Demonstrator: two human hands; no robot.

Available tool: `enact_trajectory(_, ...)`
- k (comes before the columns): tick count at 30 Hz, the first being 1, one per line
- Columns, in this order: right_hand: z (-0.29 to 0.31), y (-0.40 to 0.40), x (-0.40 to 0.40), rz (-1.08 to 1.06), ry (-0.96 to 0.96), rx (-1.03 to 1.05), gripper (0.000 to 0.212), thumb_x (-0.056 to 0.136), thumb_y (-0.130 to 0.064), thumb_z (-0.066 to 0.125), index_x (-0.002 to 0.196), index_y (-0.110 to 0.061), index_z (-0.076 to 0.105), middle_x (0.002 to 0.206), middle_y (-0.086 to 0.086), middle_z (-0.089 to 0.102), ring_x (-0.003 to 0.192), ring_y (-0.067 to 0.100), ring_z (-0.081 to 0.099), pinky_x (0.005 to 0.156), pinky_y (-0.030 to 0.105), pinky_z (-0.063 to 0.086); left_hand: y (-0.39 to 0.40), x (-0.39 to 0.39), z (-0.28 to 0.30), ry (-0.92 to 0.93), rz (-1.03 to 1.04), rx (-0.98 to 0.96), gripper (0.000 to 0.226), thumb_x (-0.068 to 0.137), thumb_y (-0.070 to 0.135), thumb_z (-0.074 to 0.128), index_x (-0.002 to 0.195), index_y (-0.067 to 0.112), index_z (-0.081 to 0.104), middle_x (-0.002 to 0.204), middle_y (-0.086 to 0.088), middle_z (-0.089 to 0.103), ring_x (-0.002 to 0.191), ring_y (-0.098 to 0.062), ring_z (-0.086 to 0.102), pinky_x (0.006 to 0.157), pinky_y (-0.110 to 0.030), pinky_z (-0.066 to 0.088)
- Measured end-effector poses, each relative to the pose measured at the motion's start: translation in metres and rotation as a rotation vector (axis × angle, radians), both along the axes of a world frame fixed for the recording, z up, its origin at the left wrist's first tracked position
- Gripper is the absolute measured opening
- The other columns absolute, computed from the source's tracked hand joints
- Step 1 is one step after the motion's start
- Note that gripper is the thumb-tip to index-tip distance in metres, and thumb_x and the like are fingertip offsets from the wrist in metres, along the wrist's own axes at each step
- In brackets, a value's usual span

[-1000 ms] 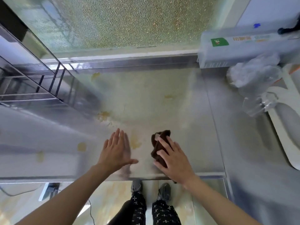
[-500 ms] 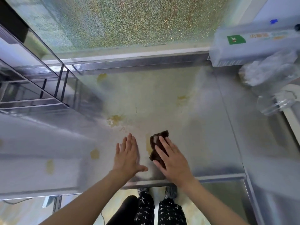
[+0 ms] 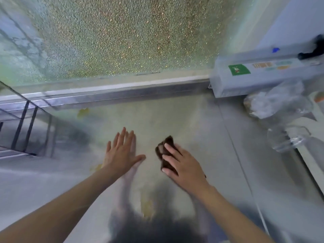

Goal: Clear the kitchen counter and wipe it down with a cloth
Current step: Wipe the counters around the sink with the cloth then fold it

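In the head view, a small dark brown cloth (image 3: 166, 151) is pressed flat against the steel table (image 3: 192, 123) under the right hand (image 3: 182, 165), whose fingers (image 3: 171, 150) are laid nearly straight over the wad with the thumb alongside its near edge, a hold that is judged to spread pressure for wiping rather than to lift. The cloth is bunched into a thick, soft, napped pad near the middle of the table. The left hand (image 3: 122, 153) is spread wide and flat just beside it, holding nothing and apart from the cloth; it is judged to be braced there for support. The table is smooth, brushed and reflective, so that both forearms are mirrored in it. Yellowish smears (image 3: 83, 112) are seen near the back rail and others nearer the front edge, so the wiping is judged unfinished. Behind the table a pebbled, frosted glass pane (image 3: 122, 35) is seen. To the right a pale oblong box with a green label (image 3: 259, 74) and crumpled clear plastic bags (image 3: 277, 102) are set aside, beyond a seam in the steel. A dark-barred metal rack (image 3: 22, 123) is seen at the left.
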State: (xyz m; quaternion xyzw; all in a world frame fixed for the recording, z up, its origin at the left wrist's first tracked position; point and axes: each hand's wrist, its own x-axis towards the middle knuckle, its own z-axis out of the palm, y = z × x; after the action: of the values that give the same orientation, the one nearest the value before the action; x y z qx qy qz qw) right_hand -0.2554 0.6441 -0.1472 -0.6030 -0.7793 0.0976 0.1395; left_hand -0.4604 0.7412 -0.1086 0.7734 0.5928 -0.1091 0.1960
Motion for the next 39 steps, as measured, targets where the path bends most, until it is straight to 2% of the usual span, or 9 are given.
enact_trajectory(3,-0.003,0.030,0.032,0.024,-0.024,-0.001,0.036,0.084,-0.046,0.049,0.107,-0.022,0.064,0.138,0.001,0.051,0.123,0.025,0.049,0.092,0.036,0.049,0.028,0.012,-0.003,0.008,0.015,-0.022,0.106,0.069,0.074,0.049,0.146,0.024,-0.005,0.156,-0.005,-0.013,0.144,-0.027,-0.004,0.116,-0.048,0.010)
enact_trajectory(12,-0.001,0.152,0.068,-0.692,0.081,-0.029,0.032,0.091,-0.032,0.053,0.114,-0.010,0.059,0.147,0.012,0.039,0.135,0.036,0.033,0.106,0.047,0.037,0.055,0.042,-0.005,0.046,-0.011,-0.095,0.115,0.054,0.083,0.038,0.142,0.032,-0.017,0.152,0.000,-0.024,0.142,-0.028,-0.017,0.115,-0.049,-0.001)
enact_trajectory(17,-0.006,0.131,0.029,0.037,0.012,-0.006,0.037,0.085,-0.041,0.059,0.114,-0.017,0.061,0.142,0.005,0.046,0.130,0.030,0.044,0.101,0.044,0.045,0.058,0.047,-0.004,0.093,-0.006,-0.135,0.115,0.058,0.082,0.042,0.132,0.030,-0.029,0.148,0.001,-0.030,0.141,-0.029,-0.019,0.115,-0.049,-0.003)
enact_trajectory(19,-0.006,0.136,0.054,0.144,-0.031,0.020,0.038,0.085,-0.043,0.054,0.113,-0.018,0.063,0.141,0.005,0.048,0.127,0.029,0.048,0.095,0.044,0.049,0.059,0.048,-0.003,0.108,-0.007,-0.157,0.114,0.060,0.081,0.044,0.131,0.031,-0.030,0.144,0.002,-0.033,0.141,-0.029,-0.019,0.115,-0.048,-0.004)
enact_trajectory(25,-0.008,0.167,0.080,-0.722,0.094,-0.002,0.034,0.091,-0.031,0.056,0.116,-0.010,0.059,0.146,0.012,0.039,0.132,0.038,0.038,0.100,0.048,0.043,0.061,0.047,-0.006,0.128,-0.015,-0.180,0.114,0.061,0.081,0.044,0.141,0.031,-0.020,0.140,0.002,-0.037,0.141,-0.030,-0.021,0.115,-0.047,-0.004)
enact_trajectory(27,-0.009,0.171,0.048,-0.664,0.118,0.045,0.032,0.090,-0.029,0.054,0.114,-0.008,0.060,0.144,0.014,0.042,0.130,0.040,0.039,0.101,0.047,0.042,0.062,0.046,-0.007,0.126,-0.025,-0.175,0.113,0.062,0.081,0.044,0.141,0.031,-0.021,0.141,0.002,-0.037,0.140,-0.031,-0.021,0.115,-0.047,-0.004)
enact_trajectory(31,-0.013,0.158,-0.021,-0.080,0.067,0.084,0.036,0.087,-0.037,0.045,0.108,-0.014,0.063,0.138,0.010,0.051,0.127,0.033,0.044,0.101,0.040,0.042,0.061,0.043,-0.007,0.104,-0.018,-0.143,0.113,0.060,0.082,0.040,0.135,0.032,-0.028,0.151,0.000,-0.028,0.141,-0.029,-0.020,0.115,-0.047,-0.005)
enact_trajectory(34,-0.013,0.170,-0.003,0.122,0.037,0.059,0.032,0.084,-0.036,0.057,0.106,-0.015,0.063,0.136,0.010,0.052,0.121,0.035,0.052,0.091,0.044,0.051,0.052,0.037,-0.003,0.080,-0.016,-0.089,0.117,0.052,0.091,0.021,0.136,0.026,-0.026,0.153,0.001,-0.022,0.143,-0.025,-0.016,0.115,-0.045,-0.006)
enact_trajectory(39,-0.008,0.182,0.041,-0.260,0.038,-0.015,0.029,0.087,-0.028,0.059,0.109,-0.009,0.060,0.144,0.013,0.042,0.128,0.039,0.043,0.101,0.045,0.041,0.020,-0.006,0.015,-0.021,0.105,0.011,0.094,0.069,0.075,0.035,0.142,0.016,0.024,0.155,-0.006,0.016,0.143,-0.024,0.016,0.115,-0.040,0.016)
